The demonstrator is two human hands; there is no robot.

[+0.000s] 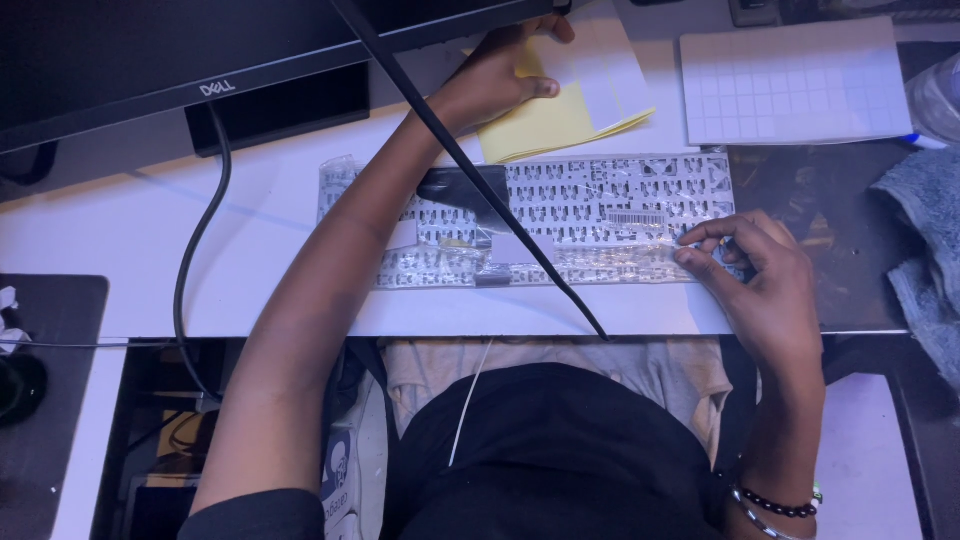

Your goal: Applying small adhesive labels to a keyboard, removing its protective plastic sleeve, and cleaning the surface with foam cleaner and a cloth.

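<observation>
Hands on wrapped keyboard

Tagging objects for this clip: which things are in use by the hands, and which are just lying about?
In use:
- keyboard panel in clear wrap, pinched at its right end by the right hand
- yellow sheets, under the left hand

Lying about:
- monitor
- white grid sheet
- grey towel
- black cable
- dark pad

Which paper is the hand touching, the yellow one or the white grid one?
The yellow paper, under the left hand beside the monitor. The white grid sheet lies apart at the far right, untouched.
</observation>
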